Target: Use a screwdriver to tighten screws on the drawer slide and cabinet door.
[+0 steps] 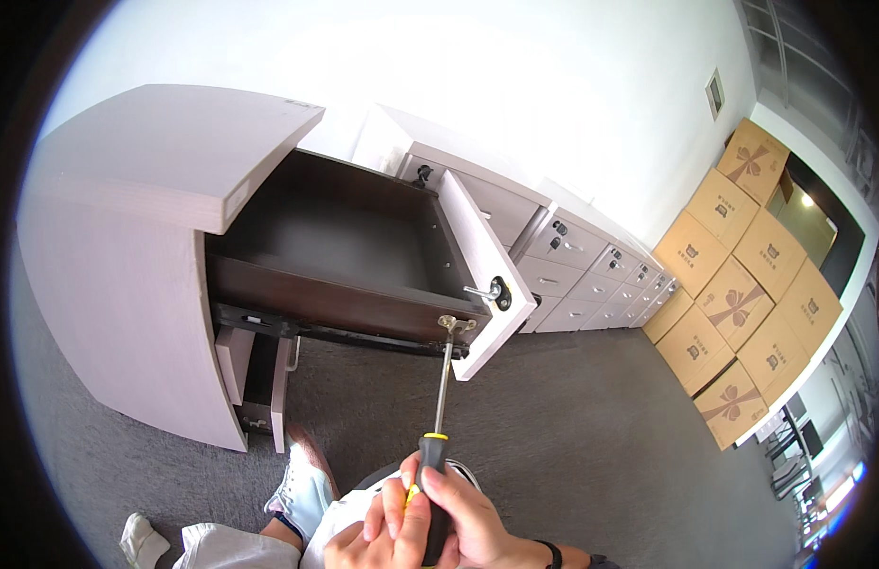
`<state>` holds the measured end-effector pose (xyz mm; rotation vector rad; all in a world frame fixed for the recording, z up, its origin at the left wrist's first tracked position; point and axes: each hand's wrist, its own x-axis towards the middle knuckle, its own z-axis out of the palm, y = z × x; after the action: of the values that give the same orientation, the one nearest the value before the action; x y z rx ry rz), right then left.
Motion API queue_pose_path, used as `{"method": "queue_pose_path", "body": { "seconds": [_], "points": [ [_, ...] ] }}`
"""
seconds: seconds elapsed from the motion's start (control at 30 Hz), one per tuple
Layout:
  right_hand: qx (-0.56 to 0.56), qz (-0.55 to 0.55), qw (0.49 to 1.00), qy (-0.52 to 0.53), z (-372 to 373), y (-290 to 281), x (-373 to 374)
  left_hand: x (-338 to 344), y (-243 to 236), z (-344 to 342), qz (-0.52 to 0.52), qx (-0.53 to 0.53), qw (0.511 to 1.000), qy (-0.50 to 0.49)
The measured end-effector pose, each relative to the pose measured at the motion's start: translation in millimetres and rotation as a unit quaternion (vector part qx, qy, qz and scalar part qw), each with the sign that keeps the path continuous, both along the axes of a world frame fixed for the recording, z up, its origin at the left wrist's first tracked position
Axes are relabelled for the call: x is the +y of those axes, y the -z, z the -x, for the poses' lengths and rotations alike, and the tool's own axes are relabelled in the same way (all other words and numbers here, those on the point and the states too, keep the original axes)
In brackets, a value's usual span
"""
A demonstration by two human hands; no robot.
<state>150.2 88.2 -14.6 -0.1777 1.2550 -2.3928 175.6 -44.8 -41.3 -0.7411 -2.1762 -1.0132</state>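
Observation:
My left hand (pixel 390 526) and my right hand (pixel 479 520) are both closed round the black and yellow handle of a screwdriver (pixel 435 453). Its long metal shaft points up and away from me. The tip meets a small metal fitting (pixel 456 324) on the outer side of a pulled-out drawer (pixel 349 299), close behind the front panel (pixel 487 275). Dark brown inside, the drawer juts from a pale wooden cabinet (pixel 127 284). A lock (pixel 499 293) with a metal rod sits in the panel's inner face. My fingers cover much of the handle.
Below, a lower drawer (pixel 259 389) is also partly out. A row of pale drawer cabinets (pixel 572 275) with keys in their locks runs along the wall. Cardboard boxes (pixel 733 294) are stacked at the right. A light shoe (pixel 305 484) rests on the dark floor (pixel 591 436).

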Motion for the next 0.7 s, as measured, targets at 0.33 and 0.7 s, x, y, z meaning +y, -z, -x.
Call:
{"method": "queue_pose_path", "body": {
  "seconds": [0.33,0.7],
  "points": [
    [0.026,-0.092,0.995,0.032,7.0,-3.4,0.0,3.3,3.2,5.6,-0.006,-0.024,1.000,-0.003],
    [0.028,-0.059,0.998,0.016,9.6,-1.7,3.0,5.8,3.1,9.4,-0.033,-0.010,0.999,-0.002]
  ]
}}
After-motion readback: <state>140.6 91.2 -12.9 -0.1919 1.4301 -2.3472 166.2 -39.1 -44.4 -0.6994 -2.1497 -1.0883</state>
